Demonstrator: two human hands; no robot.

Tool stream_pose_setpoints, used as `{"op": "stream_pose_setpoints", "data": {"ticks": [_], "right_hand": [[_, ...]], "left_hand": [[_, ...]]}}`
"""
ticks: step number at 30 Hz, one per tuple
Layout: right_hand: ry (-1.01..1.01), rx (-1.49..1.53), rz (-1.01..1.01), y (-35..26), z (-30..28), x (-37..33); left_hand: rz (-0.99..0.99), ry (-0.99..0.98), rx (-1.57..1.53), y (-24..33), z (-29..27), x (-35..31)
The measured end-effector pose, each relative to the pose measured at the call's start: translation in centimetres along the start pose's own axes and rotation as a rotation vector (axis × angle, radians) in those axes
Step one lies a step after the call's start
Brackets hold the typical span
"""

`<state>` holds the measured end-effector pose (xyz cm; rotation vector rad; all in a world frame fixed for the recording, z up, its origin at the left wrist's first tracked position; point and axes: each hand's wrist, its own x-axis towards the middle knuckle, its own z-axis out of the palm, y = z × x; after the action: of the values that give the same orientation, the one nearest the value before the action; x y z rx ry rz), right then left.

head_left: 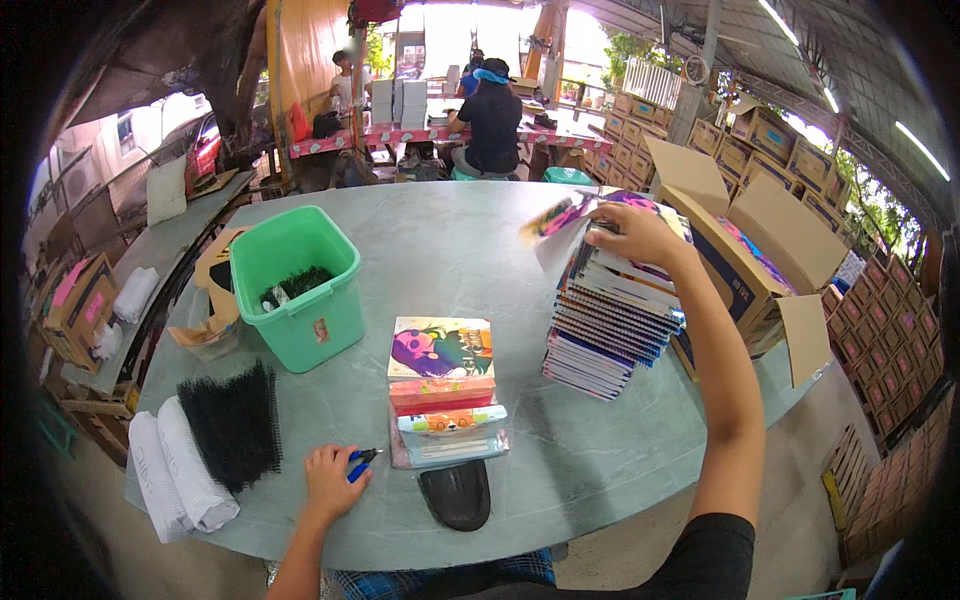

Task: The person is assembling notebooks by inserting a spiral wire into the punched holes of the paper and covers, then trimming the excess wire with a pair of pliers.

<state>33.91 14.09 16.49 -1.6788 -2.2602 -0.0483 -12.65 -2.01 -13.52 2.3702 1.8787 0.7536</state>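
Note:
Resting on the table, my left hand (330, 487) is closed around blue-handled cutting pliers (360, 464), jaws pointing right. My right hand (637, 235) reaches over a tall stack of spiral-bound notebooks (615, 315) at the right. Its fingers grip a colourful notebook (553, 220) at the top left of the stack, blurred by motion. Between my hands lies a lower pile of bright-covered books (442, 352), with a cat-face cover toward me. A black, rounded, flat object (457, 495) sits just in front of that pile.
Black binding coils (228, 425) lie beside white rolled bundles (200, 468) at the left. A green bin (312, 325) holds more black pieces. An open cardboard box (735, 265) stands beyond the tall stack. A person (490, 125) sits at a far table; stacked boxes (885, 330) line the right.

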Motion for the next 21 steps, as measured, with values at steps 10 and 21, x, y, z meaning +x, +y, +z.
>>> {"op": "stream_pose_setpoints", "data": {"ticks": [10, 21], "right_hand": [[-0.173, -0.627, 0.088, -4.8, 1.9, 1.3], [-0.033, -0.949, -0.422, -8.6, 8.2, 0.2]], "left_hand": [[0.025, 0.079, -0.014, 0.0, 0.8, -0.6], [-0.019, 0.082, -0.044, -0.3, 0.8, -1.2]]}}
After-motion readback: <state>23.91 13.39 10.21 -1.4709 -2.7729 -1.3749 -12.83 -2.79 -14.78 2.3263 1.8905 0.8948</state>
